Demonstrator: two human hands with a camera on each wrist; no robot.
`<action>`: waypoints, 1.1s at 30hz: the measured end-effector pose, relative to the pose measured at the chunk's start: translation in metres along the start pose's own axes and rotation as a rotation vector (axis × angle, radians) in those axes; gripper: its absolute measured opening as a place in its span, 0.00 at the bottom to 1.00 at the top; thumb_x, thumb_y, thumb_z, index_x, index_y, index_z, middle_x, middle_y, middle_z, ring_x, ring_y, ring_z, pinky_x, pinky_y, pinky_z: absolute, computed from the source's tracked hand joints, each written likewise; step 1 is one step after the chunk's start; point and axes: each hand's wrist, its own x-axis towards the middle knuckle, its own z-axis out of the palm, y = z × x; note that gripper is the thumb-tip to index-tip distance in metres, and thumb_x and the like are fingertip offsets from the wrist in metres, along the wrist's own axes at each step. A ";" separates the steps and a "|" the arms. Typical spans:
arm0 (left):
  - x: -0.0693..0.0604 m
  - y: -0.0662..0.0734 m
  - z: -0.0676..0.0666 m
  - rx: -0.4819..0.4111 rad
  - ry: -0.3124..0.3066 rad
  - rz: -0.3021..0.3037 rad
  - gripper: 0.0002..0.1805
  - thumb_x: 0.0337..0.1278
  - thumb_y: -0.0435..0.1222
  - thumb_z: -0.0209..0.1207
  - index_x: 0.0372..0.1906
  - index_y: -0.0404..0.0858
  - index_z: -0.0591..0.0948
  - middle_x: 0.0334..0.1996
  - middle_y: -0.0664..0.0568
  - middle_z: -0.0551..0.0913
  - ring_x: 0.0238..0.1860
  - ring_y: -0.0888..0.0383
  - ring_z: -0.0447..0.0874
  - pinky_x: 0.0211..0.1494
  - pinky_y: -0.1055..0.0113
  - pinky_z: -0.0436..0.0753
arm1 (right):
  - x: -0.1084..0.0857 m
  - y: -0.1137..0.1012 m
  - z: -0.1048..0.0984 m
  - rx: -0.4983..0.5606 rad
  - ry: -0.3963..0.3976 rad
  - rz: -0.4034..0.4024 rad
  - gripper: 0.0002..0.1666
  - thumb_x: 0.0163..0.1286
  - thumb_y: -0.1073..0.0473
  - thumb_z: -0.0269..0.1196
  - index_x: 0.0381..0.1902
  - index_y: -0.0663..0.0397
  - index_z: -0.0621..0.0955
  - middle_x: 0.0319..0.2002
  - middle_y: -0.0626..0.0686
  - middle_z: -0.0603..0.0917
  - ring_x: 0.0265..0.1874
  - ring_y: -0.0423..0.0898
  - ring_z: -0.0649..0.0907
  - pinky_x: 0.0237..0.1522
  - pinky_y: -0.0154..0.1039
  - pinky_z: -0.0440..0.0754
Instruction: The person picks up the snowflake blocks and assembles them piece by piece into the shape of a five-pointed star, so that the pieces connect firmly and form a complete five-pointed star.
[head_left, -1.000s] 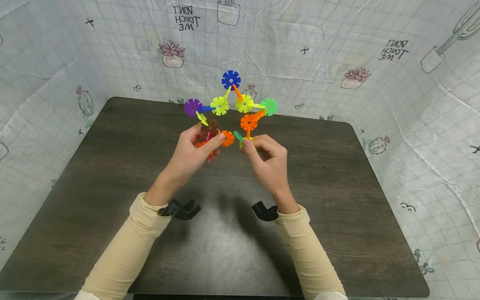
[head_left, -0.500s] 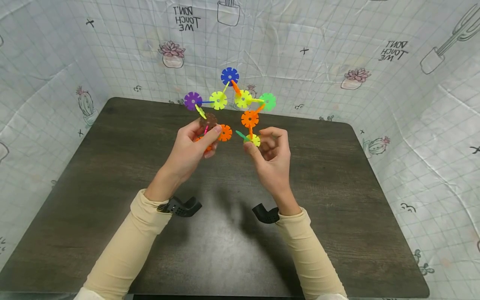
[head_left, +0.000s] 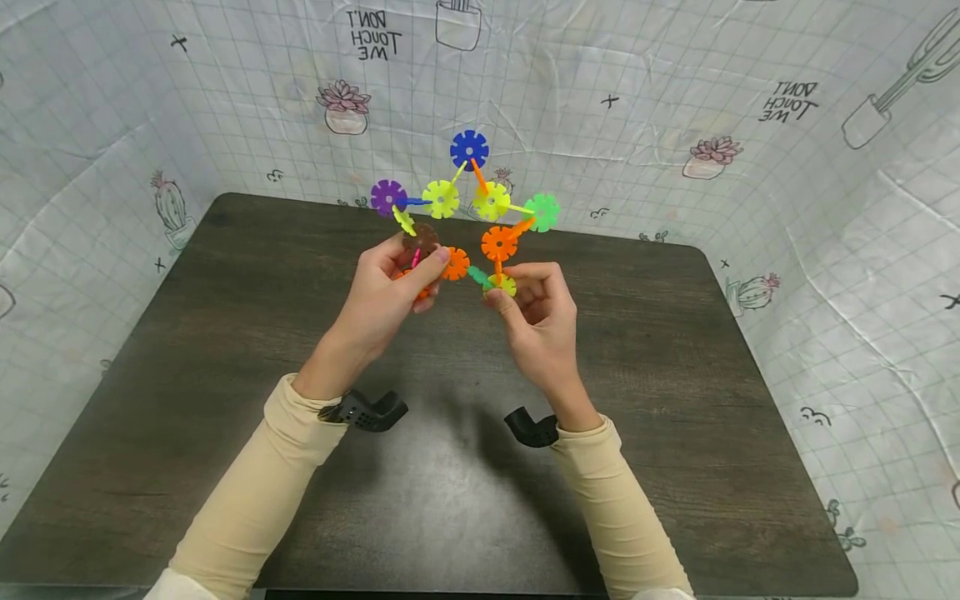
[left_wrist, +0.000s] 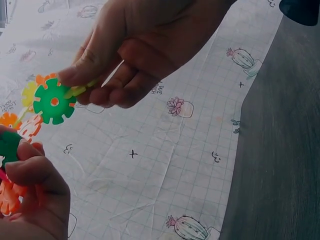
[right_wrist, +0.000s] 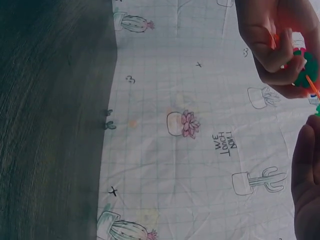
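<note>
A ring-shaped chain of slotted snowflake discs is held above the table, with a blue disc (head_left: 469,151) at its far end. My left hand (head_left: 382,292) pinches the chain's left part, near a brown disc (head_left: 422,239) and an orange disc (head_left: 456,263). Between thumb and fingers, my right hand (head_left: 543,321) pinches a yellow disc (head_left: 504,286). A green disc (head_left: 478,276) joined to that yellow one reaches the orange disc; whether their slots interlock I cannot tell. The left wrist view shows this green disc (left_wrist: 54,101) face on. Fingers hide some discs at the left hand.
Below the hands lies a dark wood-grain table (head_left: 637,350). A pale printed cloth (head_left: 570,75) walls the back and sides. Black mounts, such as the left one (head_left: 371,411), stick out from both wrists.
The green disc beside my right hand stood apart from the orange disc half a second ago; now they meet. The chain has shifted slightly. Both hands keep their hold.
</note>
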 end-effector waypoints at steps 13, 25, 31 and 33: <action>-0.001 -0.001 -0.005 0.038 -0.086 -0.037 0.03 0.69 0.31 0.60 0.37 0.38 0.78 0.23 0.53 0.74 0.21 0.58 0.66 0.23 0.72 0.65 | 0.000 -0.004 -0.011 -0.073 -0.104 0.035 0.14 0.64 0.81 0.63 0.47 0.76 0.74 0.33 0.70 0.84 0.33 0.38 0.88 0.39 0.37 0.89; -0.004 -0.005 -0.003 0.025 -0.085 -0.043 0.09 0.68 0.29 0.59 0.29 0.38 0.79 0.22 0.54 0.77 0.19 0.59 0.66 0.21 0.72 0.65 | -0.001 -0.006 -0.018 -0.122 -0.123 0.054 0.12 0.60 0.79 0.68 0.42 0.73 0.79 0.31 0.67 0.87 0.28 0.37 0.88 0.29 0.33 0.86; -0.005 -0.012 -0.001 0.041 -0.062 -0.048 0.10 0.68 0.28 0.60 0.27 0.37 0.80 0.19 0.55 0.75 0.17 0.59 0.64 0.21 0.71 0.64 | -0.004 0.000 -0.020 -0.121 -0.129 0.091 0.13 0.58 0.79 0.70 0.40 0.71 0.81 0.29 0.67 0.87 0.26 0.44 0.88 0.29 0.35 0.87; -0.006 -0.014 -0.001 0.045 -0.058 -0.059 0.11 0.68 0.28 0.60 0.27 0.36 0.80 0.19 0.56 0.75 0.18 0.59 0.63 0.22 0.71 0.63 | -0.006 0.003 -0.020 -0.110 -0.136 0.105 0.13 0.58 0.79 0.70 0.40 0.71 0.81 0.29 0.67 0.87 0.25 0.45 0.88 0.30 0.37 0.88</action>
